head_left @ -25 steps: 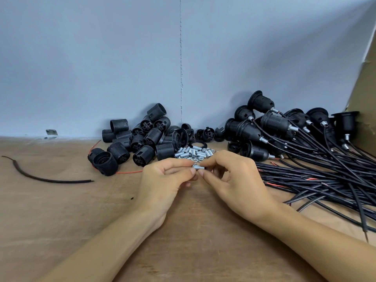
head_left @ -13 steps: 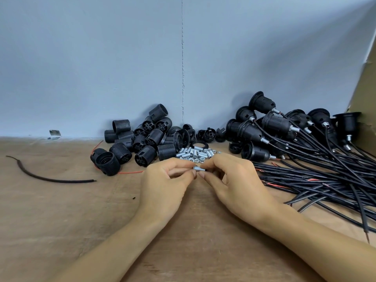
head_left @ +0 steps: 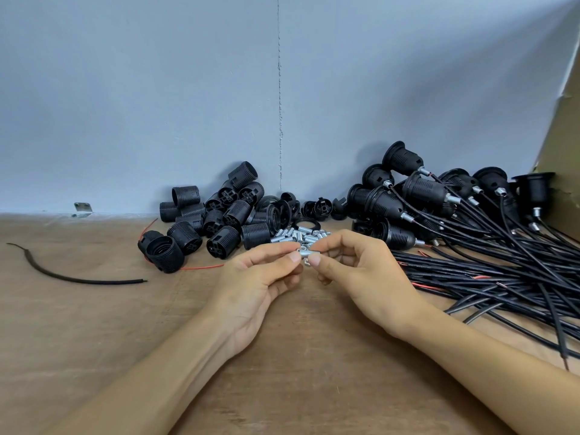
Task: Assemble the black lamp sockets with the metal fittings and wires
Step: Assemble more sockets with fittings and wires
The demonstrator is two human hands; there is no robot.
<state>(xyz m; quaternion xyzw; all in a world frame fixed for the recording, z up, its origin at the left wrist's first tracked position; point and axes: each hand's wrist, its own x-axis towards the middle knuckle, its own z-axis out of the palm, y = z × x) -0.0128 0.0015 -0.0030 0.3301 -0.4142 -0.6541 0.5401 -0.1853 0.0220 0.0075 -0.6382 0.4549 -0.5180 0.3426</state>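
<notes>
- Above the table [head_left: 94, 324], the left hand [head_left: 257, 281] and right hand [head_left: 364, 271] each pinch one end of a metal fitting [head_left: 306, 254], probably to twist it.
- Black sockets [head_left: 219, 221] lie just beyond, within reach.

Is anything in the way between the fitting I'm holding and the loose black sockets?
Nothing visible. The left hand and right hand pinch the metal fitting; the nearest loose socket lies just beyond the left hand, with no object between them.

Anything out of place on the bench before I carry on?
One short black wire lies alone at far left, apart from the wire bundle on the right. A thin red strand pokes out under the loose sockets. Nothing looks broken.
</notes>
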